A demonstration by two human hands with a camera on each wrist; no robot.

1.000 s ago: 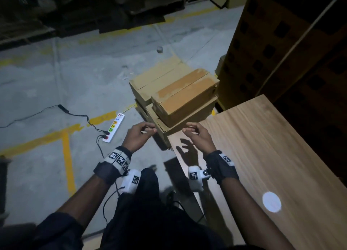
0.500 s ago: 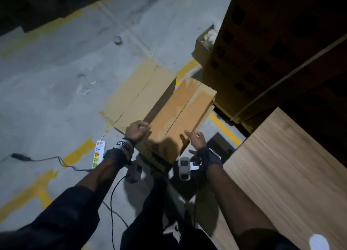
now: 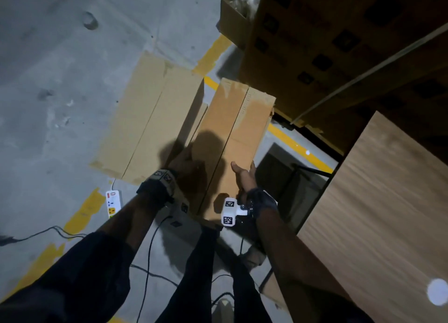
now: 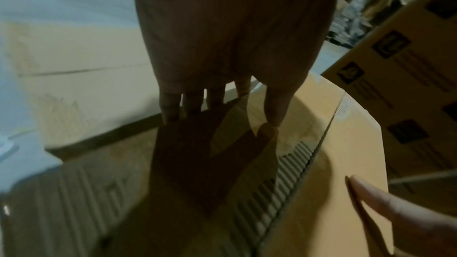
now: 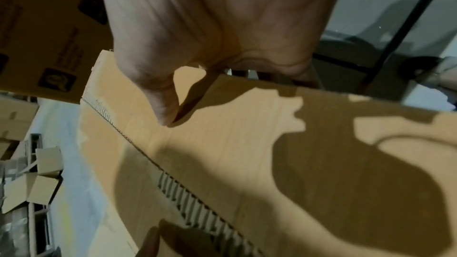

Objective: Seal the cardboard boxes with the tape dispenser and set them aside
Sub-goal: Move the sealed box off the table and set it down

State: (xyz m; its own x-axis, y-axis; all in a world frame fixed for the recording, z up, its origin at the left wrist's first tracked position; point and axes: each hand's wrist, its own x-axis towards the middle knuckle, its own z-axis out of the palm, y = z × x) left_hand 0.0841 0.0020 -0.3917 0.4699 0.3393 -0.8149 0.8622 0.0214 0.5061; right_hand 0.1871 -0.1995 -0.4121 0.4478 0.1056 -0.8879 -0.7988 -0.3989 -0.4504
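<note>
I hold a cardboard box (image 3: pixel 238 131) (image 4: pixel 341 163) (image 5: pixel 247 153) between both hands, its two top flaps meeting along a centre seam. My left hand (image 3: pixel 180 164) (image 4: pixel 220 105) grips the left edge in deep shadow, with the fingers down the side and the thumb on top. My right hand (image 3: pixel 243 177) (image 5: pixel 222 85) grips the right edge, its thumb pressed on the top flap and its fingers hidden over the far side. A second closed box (image 3: pixel 150 119) lies lower, to the left. No tape dispenser is in view.
Tall printed cartons (image 3: pixel 327 44) stand close behind and to the right of the held box. A wooden table (image 3: pixel 378 213) fills the right side. A white power strip (image 3: pixel 113 202) and black cables lie on the concrete floor by my left leg.
Both hands have gone from hovering near the stack to gripping the top box by its side edges. The box has come nearer to me as my view tilted down.
</note>
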